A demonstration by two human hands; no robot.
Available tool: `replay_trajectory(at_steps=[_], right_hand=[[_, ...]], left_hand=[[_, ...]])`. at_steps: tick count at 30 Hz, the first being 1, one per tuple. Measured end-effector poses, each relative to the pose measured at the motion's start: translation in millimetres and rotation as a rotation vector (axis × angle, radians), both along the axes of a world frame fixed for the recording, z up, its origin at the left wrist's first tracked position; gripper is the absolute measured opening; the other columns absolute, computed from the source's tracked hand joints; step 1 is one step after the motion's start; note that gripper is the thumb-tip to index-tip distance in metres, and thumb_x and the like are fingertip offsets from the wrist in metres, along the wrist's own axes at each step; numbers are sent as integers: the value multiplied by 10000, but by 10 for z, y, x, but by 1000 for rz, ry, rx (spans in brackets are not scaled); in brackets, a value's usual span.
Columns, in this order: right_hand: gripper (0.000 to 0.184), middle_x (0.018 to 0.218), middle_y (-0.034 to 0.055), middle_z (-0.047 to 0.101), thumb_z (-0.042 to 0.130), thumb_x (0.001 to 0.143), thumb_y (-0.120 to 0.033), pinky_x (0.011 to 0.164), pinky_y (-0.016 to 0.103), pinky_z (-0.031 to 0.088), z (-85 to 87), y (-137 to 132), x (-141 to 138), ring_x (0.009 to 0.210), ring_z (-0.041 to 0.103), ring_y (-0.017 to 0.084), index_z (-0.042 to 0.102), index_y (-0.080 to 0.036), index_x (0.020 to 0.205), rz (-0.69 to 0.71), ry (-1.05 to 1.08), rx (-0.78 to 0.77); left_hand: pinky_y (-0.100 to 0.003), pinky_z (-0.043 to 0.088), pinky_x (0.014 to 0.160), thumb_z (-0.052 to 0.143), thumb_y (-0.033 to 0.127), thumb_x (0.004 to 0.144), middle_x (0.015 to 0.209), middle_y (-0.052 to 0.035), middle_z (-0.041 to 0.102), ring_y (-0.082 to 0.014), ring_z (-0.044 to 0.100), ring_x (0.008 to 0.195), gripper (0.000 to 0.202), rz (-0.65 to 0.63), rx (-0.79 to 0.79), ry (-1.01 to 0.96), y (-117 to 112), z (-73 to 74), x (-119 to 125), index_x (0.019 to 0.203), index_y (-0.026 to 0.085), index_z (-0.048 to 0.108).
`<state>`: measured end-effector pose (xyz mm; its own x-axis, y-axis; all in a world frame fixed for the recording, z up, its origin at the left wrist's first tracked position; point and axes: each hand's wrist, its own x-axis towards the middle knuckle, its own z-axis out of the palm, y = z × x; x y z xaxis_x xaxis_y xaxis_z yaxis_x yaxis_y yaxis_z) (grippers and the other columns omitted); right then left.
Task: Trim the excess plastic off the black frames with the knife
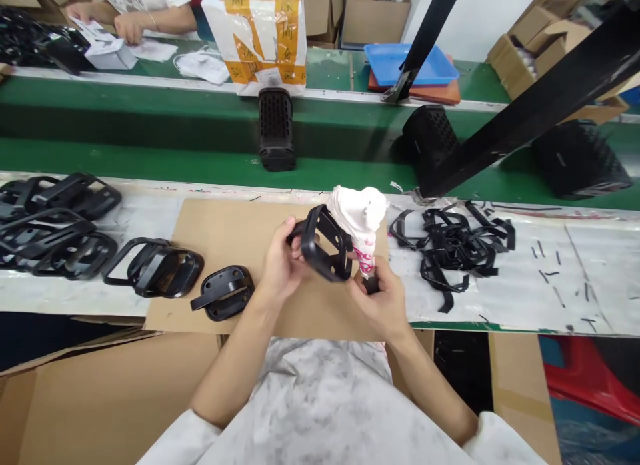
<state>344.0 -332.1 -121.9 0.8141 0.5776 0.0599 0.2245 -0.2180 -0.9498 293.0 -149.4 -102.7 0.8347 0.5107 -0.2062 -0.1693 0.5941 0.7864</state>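
Above the cardboard sheet (220, 225), my left hand (284, 262) is closed on a black plastic frame (320, 265), which is held tilted with its opening toward the right. My right hand (380, 295) is wrapped round the handle of what looks like a hammer (359, 212), its head bundled in white cloth and its grip in pink-and-white wrapping. The hammer's head is close beside the frame's upper right edge; whether they touch I cannot tell. A black part with a raised handle (227, 293) lies on the cardboard, left of my left hand.
More black handled parts (65, 225) are heaped at the left. Thin black strips (457, 242) form a tangled pile at the right. Across the green conveyor (200, 152) stand black perforated housings (277, 128). A black slanted post (525, 112) rises at the right. Another person's hands (129, 26) work opposite.
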Motion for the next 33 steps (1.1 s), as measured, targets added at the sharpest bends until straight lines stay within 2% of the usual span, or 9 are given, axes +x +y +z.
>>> replay_trajectory(at_steps=[4, 9, 13, 15, 17, 20, 24, 29, 33], right_hand=[[344, 584, -62, 394, 724, 876, -499, 506, 229, 337, -24, -13, 85, 551, 360, 98, 591, -207, 751, -43, 59, -139], [411, 506, -92, 362, 727, 867, -601, 406, 231, 253, -79, 16, 196, 435, 306, 87, 565, -225, 826, -17, 368, -29], [435, 459, -132, 327, 767, 846, -599, 366, 214, 226, -109, 75, 243, 370, 247, 64, 525, -238, 865, 16, 545, 68], [424, 486, -133, 347, 758, 859, -597, 357, 202, 227, -101, 107, 258, 369, 263, 61, 560, -231, 942, 9, 555, 85], [456, 568, -116, 421, 676, 917, -621, 355, 193, 237, -90, 107, 280, 386, 303, 65, 574, -240, 1148, -15, 551, 97], [519, 724, -67, 554, 556, 987, -628, 356, 195, 277, -97, 2, 326, 428, 370, 73, 509, -261, 1350, -36, 469, 54], [520, 801, -14, 603, 571, 997, -578, 384, 221, 345, -148, -235, 329, 466, 432, 80, 616, -200, 1352, -1, 316, -110], [521, 723, -13, 548, 503, 1024, -578, 430, 248, 382, -243, -335, 241, 487, 421, 111, 678, -198, 1333, -103, 237, -154], [538, 657, -15, 541, 568, 985, -580, 476, 253, 396, -250, -357, 335, 532, 448, 134, 741, -173, 1292, 130, 202, -359]], left_hand=[[-311, 511, 646, 591, 723, 887, 717, -17, 575, -164, 575, 650, 521, -150, 141, 194, -3, -214, -25, 848, 204, 578], [-407, 496, 979, 640, 572, 935, 1206, -133, 645, -262, 617, 1117, 437, -16, 891, 451, -30, -440, -232, 1155, 196, 601], [-459, 377, 1143, 586, 465, 994, 1226, -120, 675, -271, 587, 1227, 271, -136, 1171, 170, -60, -475, -225, 1104, 228, 656], [-415, 430, 1056, 558, 480, 1006, 940, -78, 694, -244, 633, 1029, 325, -237, 1131, 74, -44, -506, -126, 841, 215, 648], [-341, 472, 841, 524, 530, 1012, 719, -30, 593, -194, 580, 774, 453, -179, 973, 109, 13, -566, 9, 696, 207, 563], [-286, 382, 644, 552, 610, 977, 634, 10, 493, -140, 456, 621, 521, 2, 723, 188, 157, -672, 219, 659, 199, 514], [-279, 293, 573, 650, 686, 879, 571, 47, 367, -110, 332, 551, 580, 26, 521, 134, 289, -746, 410, 628, 205, 447], [-282, 263, 578, 673, 692, 851, 620, 47, 288, -106, 277, 585, 622, 80, 535, 125, 233, -733, 452, 616, 212, 355], [-284, 270, 593, 644, 665, 886, 619, 46, 292, -113, 285, 603, 605, 113, 592, 138, 200, -709, 419, 619, 211, 346]])
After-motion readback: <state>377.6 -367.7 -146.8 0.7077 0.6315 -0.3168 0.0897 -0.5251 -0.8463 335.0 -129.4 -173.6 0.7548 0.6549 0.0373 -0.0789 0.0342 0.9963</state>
